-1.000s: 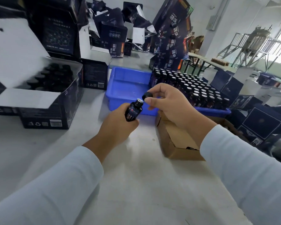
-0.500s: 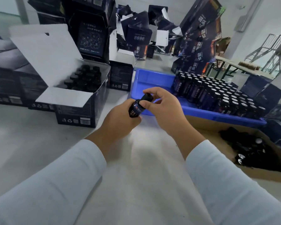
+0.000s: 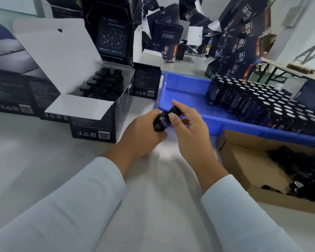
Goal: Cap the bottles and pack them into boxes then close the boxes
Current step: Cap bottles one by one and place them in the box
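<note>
Near the middle of the white table (image 3: 35,160), just short of the blue plastic tray (image 3: 182,88), the left hand (image 3: 140,135) grips a small dark glass bottle with a blue-and-red label (image 3: 161,122), tilted with its neck toward the tray. The right hand (image 3: 187,131) pinches the black screw cap (image 3: 174,110) on that neck between thumb and forefinger. Label text on the bottle is too small to read. Dark printed cartons (image 3: 244,42) stacked beyond the tray carry Chinese characters, "温泉" among them; smaller print is illegible. The open dark carton with white flaps (image 3: 98,120), left of the hands, shows recycling marks and a barcode and holds capped bottles. Silver-topped bottles (image 3: 262,104) fill the tray's right portion. Compared with half a second ago, the cap sits on the neck as before and the right forefinger is now raised. The brown cardboard box (image 3: 244,160) at the right edge is cut off; its dark contents are indistinct.
</note>
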